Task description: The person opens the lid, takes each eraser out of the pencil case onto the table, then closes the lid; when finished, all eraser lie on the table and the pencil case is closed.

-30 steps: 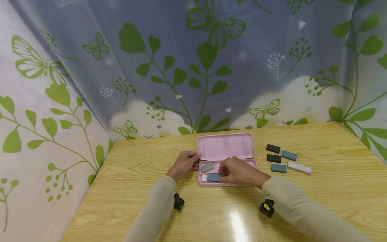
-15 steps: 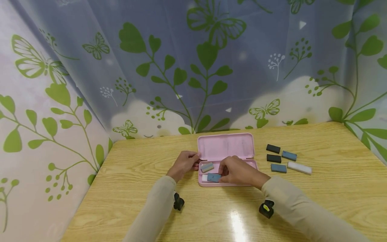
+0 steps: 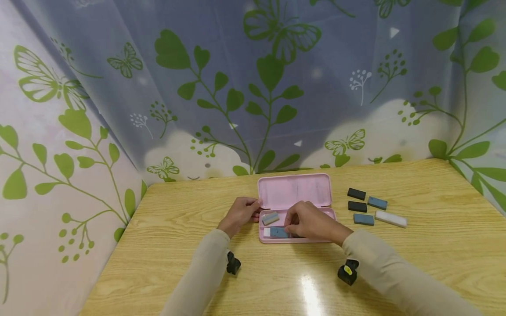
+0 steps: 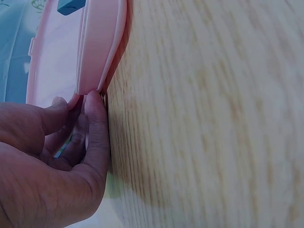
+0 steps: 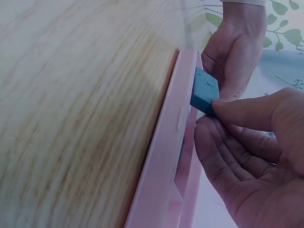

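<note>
A pink pencil case (image 3: 294,192) lies on the table with its lid swung back. My left hand (image 3: 242,213) grips its left corner by the hinge; in the left wrist view the thumb lies at the lid's edge and a finger at the base's side. Over the front compartment, my right hand (image 3: 310,221) pinches a blue eraser (image 5: 205,90) at one end between thumb and fingers. Beneath that eraser's left end shows a white eraser (image 3: 266,232). In the back compartment sits a striped grey-beige eraser (image 3: 270,218). My right hand hides the case's right part.
Right of the case on the wooden table (image 3: 182,206) lie two black blocks (image 3: 356,193), two blue erasers (image 3: 363,219) and a long white eraser (image 3: 390,218). A patterned curtain (image 3: 221,109) hangs behind the table's back edge.
The right thumb has shifted slightly up along the blue eraser, which has turned a little and lies straighter along the front compartment. The left hand stays on the case corner.
</note>
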{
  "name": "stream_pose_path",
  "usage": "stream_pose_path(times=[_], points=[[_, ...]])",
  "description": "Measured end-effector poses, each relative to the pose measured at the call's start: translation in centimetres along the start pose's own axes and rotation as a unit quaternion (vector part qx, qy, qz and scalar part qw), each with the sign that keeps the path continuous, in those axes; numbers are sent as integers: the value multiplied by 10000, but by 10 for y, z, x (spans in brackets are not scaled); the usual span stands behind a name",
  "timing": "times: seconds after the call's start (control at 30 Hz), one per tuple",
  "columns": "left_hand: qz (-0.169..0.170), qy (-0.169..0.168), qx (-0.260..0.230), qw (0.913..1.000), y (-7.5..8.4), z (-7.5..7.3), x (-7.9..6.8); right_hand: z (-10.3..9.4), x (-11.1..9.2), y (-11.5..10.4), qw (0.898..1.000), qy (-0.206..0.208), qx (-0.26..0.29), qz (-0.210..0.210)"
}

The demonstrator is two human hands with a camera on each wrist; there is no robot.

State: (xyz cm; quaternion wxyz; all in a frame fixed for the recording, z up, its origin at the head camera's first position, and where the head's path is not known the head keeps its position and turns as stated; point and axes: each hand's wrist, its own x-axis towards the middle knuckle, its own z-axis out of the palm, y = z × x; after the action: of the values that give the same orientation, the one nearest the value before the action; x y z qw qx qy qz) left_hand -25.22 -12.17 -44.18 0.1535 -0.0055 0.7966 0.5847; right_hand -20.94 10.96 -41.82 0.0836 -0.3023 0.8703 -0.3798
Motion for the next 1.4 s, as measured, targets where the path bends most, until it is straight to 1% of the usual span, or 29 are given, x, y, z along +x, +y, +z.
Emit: stream_pose_path(times=[0.13, 0.5, 0.73, 1.03, 1.23, 1.4], points=[[-47, 22, -1, 10000, 1, 0, 0, -4, -3, 0, 9999, 132, 38, -81], [21, 40, 30, 10000, 0, 0, -1, -25, -13, 5, 9992, 196, 344, 23], [26, 66, 48, 10000, 0, 0, 0, -41, -23, 9, 9993, 311, 164, 92], [34, 23, -10, 10000, -1, 0, 0, -61, -38, 12, 9981, 382, 128, 459], [3, 20, -53, 10000, -2, 0, 1, -73, -50, 20, 9974, 477, 234, 494], [-68, 56, -31, 10000, -2, 0, 2, -83, -61, 29, 9968, 530, 124, 579]])
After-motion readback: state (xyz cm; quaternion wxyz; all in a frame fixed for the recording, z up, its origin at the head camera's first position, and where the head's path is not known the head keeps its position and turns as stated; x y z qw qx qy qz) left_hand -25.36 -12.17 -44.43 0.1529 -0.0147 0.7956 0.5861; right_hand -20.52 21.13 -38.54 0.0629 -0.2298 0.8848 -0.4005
